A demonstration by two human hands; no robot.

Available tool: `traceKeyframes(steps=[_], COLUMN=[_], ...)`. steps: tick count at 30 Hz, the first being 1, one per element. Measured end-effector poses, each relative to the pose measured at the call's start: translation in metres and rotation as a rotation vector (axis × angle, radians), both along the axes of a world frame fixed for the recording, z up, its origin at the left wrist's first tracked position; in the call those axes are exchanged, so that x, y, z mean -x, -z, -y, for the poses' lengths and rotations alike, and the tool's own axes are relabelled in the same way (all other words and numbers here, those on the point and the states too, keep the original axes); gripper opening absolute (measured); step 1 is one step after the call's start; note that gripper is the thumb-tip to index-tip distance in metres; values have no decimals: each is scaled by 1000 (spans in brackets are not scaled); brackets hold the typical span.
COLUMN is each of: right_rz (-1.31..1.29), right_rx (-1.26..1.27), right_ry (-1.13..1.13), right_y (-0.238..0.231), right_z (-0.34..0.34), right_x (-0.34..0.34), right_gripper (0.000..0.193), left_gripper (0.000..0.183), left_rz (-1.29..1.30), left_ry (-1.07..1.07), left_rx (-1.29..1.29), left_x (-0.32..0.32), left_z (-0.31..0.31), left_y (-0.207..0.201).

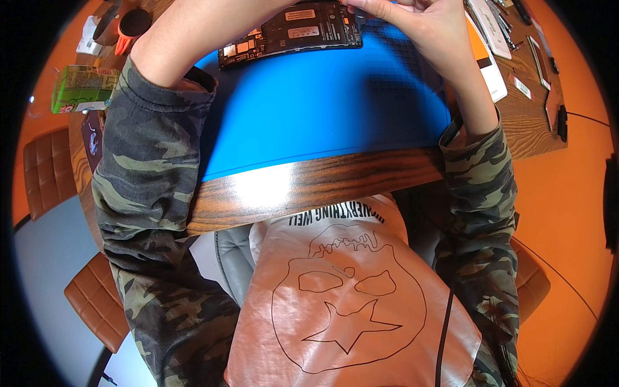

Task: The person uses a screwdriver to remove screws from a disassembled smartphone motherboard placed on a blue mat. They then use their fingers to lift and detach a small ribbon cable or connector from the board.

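Note:
An opened smartphone (277, 39) lies on a blue work mat (303, 109), its dark inside and small circuit parts showing at the top edge of the view. My left forearm (200, 35) reaches across above the phone's left end; the hand itself is cut off by the upper edge. Beyond the phone's right end is my right hand (431, 29), its thumb stretched left toward the phone's corner and its other fingers bent. The fingers look closed together, but their tips run out of view, so what they hold cannot be made out.
At the left are an orange-handled tool with a round dark top (134, 24) and a green packet (84, 89). White and orange flat items (489, 72), loose tools (505, 29) and a small white label (522, 88) lie at the right. The wooden table's edge (322, 184) runs before me.

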State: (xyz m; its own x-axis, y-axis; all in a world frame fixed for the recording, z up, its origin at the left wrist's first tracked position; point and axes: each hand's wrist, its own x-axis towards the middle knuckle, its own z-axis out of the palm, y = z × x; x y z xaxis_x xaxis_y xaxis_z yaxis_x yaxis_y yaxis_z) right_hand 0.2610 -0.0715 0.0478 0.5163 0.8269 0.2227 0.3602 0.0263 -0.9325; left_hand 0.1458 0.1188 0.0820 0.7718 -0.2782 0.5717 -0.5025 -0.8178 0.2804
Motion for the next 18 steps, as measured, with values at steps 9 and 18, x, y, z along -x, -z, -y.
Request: traceKeyframes(steps=[9, 18], right_rz=[-1, 18], right_rx=[-9, -4], right_ry=[-10, -4], right_y=[2, 1], right_z=[-1, 0], right_x=[-1, -1], right_gripper=[20, 21], left_gripper=[18, 18], left_rz=[11, 21], left_ry=[-1, 9], left_rx=[-26, -26], left_x=[0, 0], left_z=[1, 0], left_y=[-1, 0])
